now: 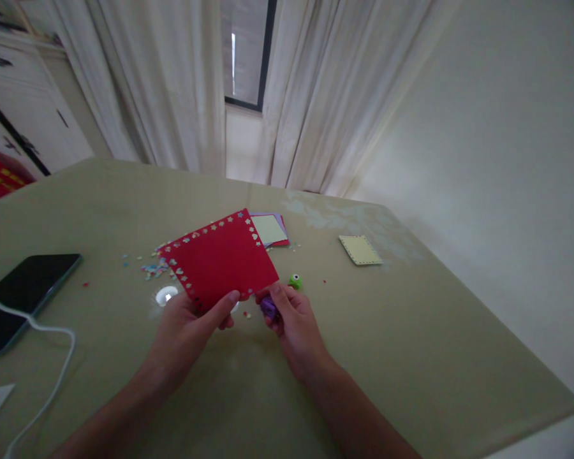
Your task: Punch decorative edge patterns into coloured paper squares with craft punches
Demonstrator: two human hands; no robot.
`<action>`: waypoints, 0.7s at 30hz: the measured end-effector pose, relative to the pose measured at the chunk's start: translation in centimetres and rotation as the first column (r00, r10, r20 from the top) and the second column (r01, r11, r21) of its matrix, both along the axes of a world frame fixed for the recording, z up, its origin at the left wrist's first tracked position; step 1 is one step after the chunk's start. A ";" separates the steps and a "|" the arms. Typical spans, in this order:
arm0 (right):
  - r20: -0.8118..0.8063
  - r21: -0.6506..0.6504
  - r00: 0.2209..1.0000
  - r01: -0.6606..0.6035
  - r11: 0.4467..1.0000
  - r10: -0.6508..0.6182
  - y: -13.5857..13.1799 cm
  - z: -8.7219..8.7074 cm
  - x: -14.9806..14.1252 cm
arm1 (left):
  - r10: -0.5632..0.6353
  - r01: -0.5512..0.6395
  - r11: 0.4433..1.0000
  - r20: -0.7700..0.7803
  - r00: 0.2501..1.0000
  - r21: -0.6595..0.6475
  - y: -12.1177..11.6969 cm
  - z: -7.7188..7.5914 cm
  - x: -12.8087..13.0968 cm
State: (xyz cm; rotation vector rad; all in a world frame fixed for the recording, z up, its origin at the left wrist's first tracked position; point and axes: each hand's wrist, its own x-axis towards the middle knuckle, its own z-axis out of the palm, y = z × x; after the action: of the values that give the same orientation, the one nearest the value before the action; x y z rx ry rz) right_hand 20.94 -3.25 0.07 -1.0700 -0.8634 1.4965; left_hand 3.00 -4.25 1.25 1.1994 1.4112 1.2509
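Note:
A red sheet of paper [220, 261] is held up above the table, with small star, flower and heart-shaped holes along its edges. My left hand [191, 325] grips its lower left edge, thumb on top and fingers beneath. My right hand [291, 315] is closed around a small purple craft punch [268, 308] at the sheet's lower right edge. Fingers partly hide the punch, so I cannot tell whether the paper lies in its slot. Just beyond the right hand sits a small green thing with a big eye [294, 280].
Paper confetti [155, 269] lies left of the sheet. Behind it is a stack of coloured papers [270, 229]. A pale yellow punched sheet [360, 249] lies to the right. At left are a black tablet [23, 293] and a white cable [52, 329] on the table [411, 357].

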 end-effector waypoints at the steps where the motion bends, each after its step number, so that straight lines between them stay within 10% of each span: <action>1: 0.003 -0.003 1.000 -0.005 1.000 0.005 0.0 0.1 0.0 | -0.003 0.003 1.000 -0.002 1.000 0.003 0.0 0.0 0.0; 21: -0.051 0.039 0.994 -0.097 0.994 0.099 -0.1 0.6 0.2 | 0.054 -0.054 0.999 -0.030 0.998 0.011 -0.1 0.7 0.3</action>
State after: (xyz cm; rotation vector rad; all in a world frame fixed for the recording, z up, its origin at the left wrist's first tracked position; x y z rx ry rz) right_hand 21.11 -3.31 0.67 -0.9688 -0.9139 1.5783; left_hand 3.32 -4.31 1.93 1.1983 1.4694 1.2828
